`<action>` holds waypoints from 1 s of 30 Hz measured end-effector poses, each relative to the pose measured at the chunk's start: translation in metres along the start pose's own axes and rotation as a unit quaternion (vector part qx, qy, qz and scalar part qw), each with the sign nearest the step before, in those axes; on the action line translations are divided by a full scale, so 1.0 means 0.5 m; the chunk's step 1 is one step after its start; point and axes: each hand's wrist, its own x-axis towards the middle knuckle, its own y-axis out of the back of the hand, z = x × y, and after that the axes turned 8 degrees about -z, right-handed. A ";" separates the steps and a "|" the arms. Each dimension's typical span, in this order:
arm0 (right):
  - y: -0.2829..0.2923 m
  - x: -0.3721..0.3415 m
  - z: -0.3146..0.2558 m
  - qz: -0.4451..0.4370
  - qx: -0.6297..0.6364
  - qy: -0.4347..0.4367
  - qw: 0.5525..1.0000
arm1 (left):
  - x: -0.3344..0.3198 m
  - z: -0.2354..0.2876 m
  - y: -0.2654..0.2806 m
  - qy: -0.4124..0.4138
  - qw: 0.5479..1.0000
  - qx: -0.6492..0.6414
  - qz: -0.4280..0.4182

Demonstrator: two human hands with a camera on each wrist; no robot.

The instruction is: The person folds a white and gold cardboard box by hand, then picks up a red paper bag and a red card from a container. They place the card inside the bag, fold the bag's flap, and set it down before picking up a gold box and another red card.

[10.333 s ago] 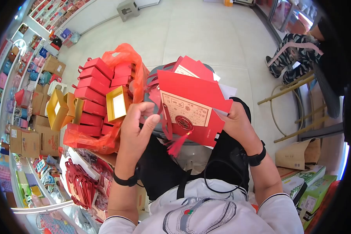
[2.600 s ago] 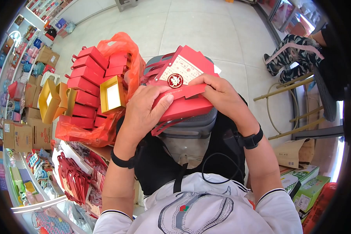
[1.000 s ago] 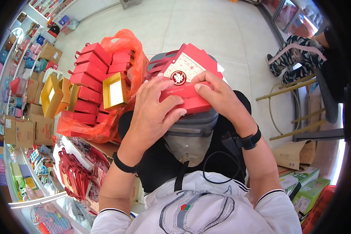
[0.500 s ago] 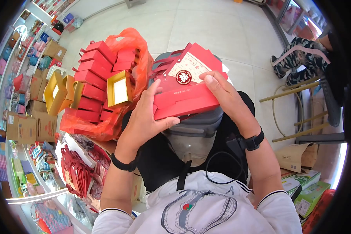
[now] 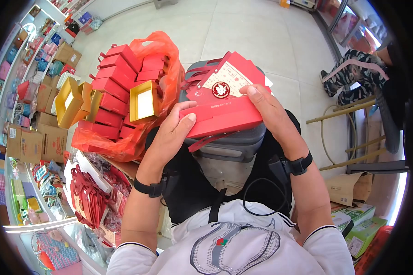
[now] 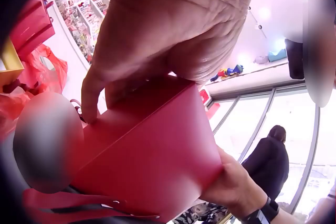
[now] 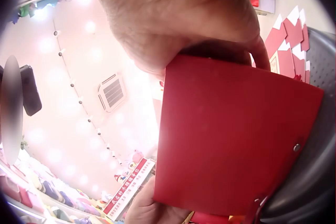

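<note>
Both hands hold one red box [image 5: 222,118] between them, its printed narrow face turned up. The left hand [image 5: 170,133] grips its left end with the thumb on top. At the other end the right hand [image 5: 273,114] grips the far right corner, thumb on the upper face. In the left wrist view the box [image 6: 152,155] shows a smooth side, with a red ribbon [image 6: 68,200] below. The right wrist view shows a flat red side [image 7: 231,134] with metal rivets near one edge. Behind the box, red flat pieces with a round emblem [image 5: 220,90] lie on a grey stool [image 5: 229,149].
Left of the stool, an orange-red plastic bag [image 5: 170,50] holds several red boxes [image 5: 110,88] and a gold open tray [image 5: 143,101]. More gold trays [image 5: 68,103] sit beside it. Red ribboned pieces [image 5: 88,195] lie lower left. At right are a person's legs [image 5: 358,75] and a gold-legged stool [image 5: 348,110].
From a flat folded piece held up earlier, the red item has become a box shape. Lately the left hand has drawn back to its left end, while the right thumb has stayed near the right corner.
</note>
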 end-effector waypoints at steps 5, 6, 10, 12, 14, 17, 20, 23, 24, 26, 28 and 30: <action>0.002 0.003 0.013 0.020 0.046 -0.012 0.999 | -0.013 -0.020 -0.012 -0.131 0.991 -0.006 0.024; 0.004 0.003 0.014 0.023 0.055 -0.015 0.998 | -0.016 -0.021 -0.016 -0.122 0.991 0.037 0.025; 0.009 0.006 0.037 0.016 0.124 -0.010 0.992 | -0.036 -0.016 -0.029 -0.085 0.977 0.191 0.051; 0.016 0.009 0.048 0.040 0.163 0.025 0.986 | -0.044 -0.004 -0.033 -0.113 0.968 0.203 0.090; 0.030 0.006 0.050 0.093 0.185 0.084 0.975 | -0.047 0.009 -0.044 -0.190 0.959 0.151 0.149; 0.031 -0.019 0.026 0.093 0.201 0.032 0.975 | -0.025 0.018 -0.059 -0.295 0.890 0.247 0.243; -0.039 -0.033 -0.011 -0.015 0.294 0.019 0.955 | -0.005 0.015 -0.093 -0.336 0.814 0.426 0.207; -0.055 -0.012 0.015 0.019 0.315 0.008 0.949 | -0.007 0.011 -0.150 -0.315 0.820 0.465 0.112; -0.056 -0.002 0.028 0.028 0.315 0.005 0.949 | -0.014 0.014 -0.151 -0.314 0.828 0.457 0.080; -0.043 -0.001 0.039 0.022 0.354 -0.007 0.935 | -0.019 0.011 -0.133 -0.318 0.838 0.435 0.085; -0.038 -0.003 0.038 0.016 0.402 0.003 0.915 | -0.021 0.010 -0.093 -0.302 0.843 0.403 0.187; -0.030 -0.001 0.045 0.004 0.420 0.021 0.907 | -0.012 0.008 -0.070 -0.247 0.879 0.303 0.273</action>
